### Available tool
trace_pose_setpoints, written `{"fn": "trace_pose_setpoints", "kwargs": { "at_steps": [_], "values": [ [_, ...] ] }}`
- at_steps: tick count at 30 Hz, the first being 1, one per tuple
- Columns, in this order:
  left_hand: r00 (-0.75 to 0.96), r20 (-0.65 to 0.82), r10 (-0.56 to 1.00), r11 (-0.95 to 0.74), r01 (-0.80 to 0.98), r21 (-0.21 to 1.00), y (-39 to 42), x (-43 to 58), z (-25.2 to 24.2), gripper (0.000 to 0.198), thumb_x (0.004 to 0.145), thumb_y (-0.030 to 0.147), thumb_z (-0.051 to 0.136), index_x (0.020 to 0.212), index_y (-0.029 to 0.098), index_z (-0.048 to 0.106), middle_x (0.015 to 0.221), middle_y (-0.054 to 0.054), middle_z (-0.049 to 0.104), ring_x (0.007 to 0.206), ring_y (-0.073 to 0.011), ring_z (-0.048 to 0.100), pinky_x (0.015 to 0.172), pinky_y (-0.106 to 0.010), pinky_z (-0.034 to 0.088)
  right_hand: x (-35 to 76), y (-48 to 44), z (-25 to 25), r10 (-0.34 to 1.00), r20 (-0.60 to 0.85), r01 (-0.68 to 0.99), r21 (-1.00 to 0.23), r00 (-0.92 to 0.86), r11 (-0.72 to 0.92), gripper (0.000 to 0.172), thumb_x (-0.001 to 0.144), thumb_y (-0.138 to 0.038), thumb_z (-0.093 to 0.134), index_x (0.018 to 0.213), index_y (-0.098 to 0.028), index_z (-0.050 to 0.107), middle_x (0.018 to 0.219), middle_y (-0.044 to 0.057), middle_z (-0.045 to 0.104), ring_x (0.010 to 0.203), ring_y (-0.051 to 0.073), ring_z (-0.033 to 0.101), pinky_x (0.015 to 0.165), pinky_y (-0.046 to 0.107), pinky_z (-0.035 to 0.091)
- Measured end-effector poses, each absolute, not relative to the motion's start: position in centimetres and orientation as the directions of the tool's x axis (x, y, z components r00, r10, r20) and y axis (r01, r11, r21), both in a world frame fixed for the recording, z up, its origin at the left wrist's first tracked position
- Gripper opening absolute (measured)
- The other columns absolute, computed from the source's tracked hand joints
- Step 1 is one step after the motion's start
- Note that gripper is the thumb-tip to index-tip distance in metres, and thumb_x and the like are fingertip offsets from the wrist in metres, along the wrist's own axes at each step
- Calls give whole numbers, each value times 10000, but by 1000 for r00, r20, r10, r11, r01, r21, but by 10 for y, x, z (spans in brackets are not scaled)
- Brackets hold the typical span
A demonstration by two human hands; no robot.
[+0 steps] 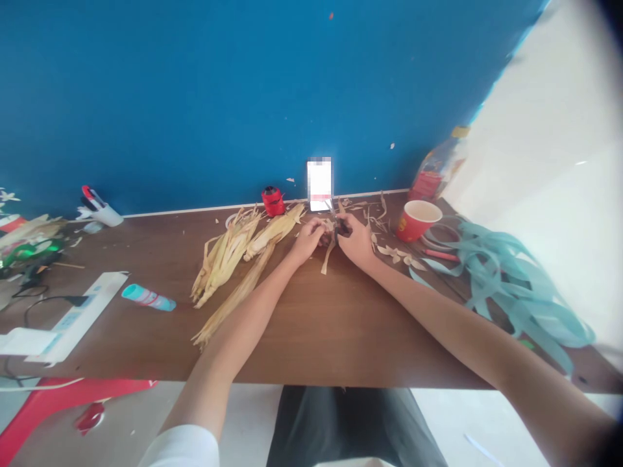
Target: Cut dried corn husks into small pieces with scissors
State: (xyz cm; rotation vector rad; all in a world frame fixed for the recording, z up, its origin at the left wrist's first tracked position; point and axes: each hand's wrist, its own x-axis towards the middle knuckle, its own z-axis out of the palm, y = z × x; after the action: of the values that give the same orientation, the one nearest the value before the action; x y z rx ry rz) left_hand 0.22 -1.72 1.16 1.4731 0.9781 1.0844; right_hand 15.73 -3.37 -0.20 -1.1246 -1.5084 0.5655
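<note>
Tabletop (335, 337) spans btwn forearms (438, 316) — R hand (359, 241) w/ scissors (333, 213) nr back edge (189, 213).

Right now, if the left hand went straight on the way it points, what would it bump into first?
Past the pale strip the left hand seems to hold, likely the scissors in the right hand; blur leaves depth unclear.

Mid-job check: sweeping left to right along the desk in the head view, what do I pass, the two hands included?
White power strip → turquoise tube → leftmost dried husk bundle → red container → left hand → right hand → red paper cup → pale teal ribbon heap.
</note>
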Motion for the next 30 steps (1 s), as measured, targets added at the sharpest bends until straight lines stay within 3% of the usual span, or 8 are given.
{"fn": "trace_pose_setpoints", "kwargs": {
  "at_steps": [4, 8, 14, 19, 24, 30],
  "values": [
    [230, 135, 964, -127, -49, 991, -12, -2, 7, 152, 896, 296, 449, 789, 188, 455, 732, 15, 567, 575, -82, 559, 511, -194, 411, 157, -33, -1, 903, 430, 380, -836, 4, 396, 364, 687, -217, 605, 1034, -196, 712, 870, 27, 718, 790, 204, 647, 763, 336, 514],
    [180, 142, 973, -130, -76, 989, -10, -4, 6, 196, 922, 316, 405, 789, 183, 459, 702, 5, 537, 554, -87, 531, 521, -215, 418, 156, -35, 1, 925, 361, 374, -847, -118, 378, 323, 680, -250, 659, 986, -204, 751, 788, 6, 726, 728, 203, 646, 687, 314, 511],
    [148, 125, 981, -121, -35, 992, -8, -3, 4, 256, 937, 378, 406, 769, 189, 449, 726, -15, 562, 571, -99, 525, 560, -242, 440, 154, -39, 4, 917, 368, 442, -805, -152, 396, 266, 709, -268, 660, 949, -228, 767, 797, -2, 735, 748, 206, 655, 681, 306, 509],
    [131, 114, 985, -110, -37, 993, -8, -3, 5, 164, 910, 281, 438, 778, 187, 459, 696, 5, 539, 563, -85, 508, 551, -223, 426, 154, -40, 7, 927, 349, 452, -811, -137, 372, 259, 702, -275, 667, 939, -235, 761, 783, -8, 728, 731, 202, 648, 686, 314, 509],
    [184, 132, 974, -132, -13, 991, -12, -2, 8, 148, 889, 268, 489, 787, 167, 528, 634, 28, 525, 541, -73, 497, 540, -199, 415, 155, -36, 2, 934, 342, 354, -865, -100, 355, 287, 671, -246, 672, 946, -202, 743, 787, 6, 721, 742, 204, 651, 716, 329, 525],
    [328, 172, 929, -196, 41, 980, -13, -1, 5, 266, 891, 379, 560, 841, 126, 627, 642, -1, 591, 564, -80, 544, 581, -209, 463, 158, -32, -2, 920, 382, 160, -917, 85, 365, 434, 706, -257, 660, 1131, -170, 644, 908, 53, 725, 835, 199, 667, 779, 345, 536]
  ]
}}
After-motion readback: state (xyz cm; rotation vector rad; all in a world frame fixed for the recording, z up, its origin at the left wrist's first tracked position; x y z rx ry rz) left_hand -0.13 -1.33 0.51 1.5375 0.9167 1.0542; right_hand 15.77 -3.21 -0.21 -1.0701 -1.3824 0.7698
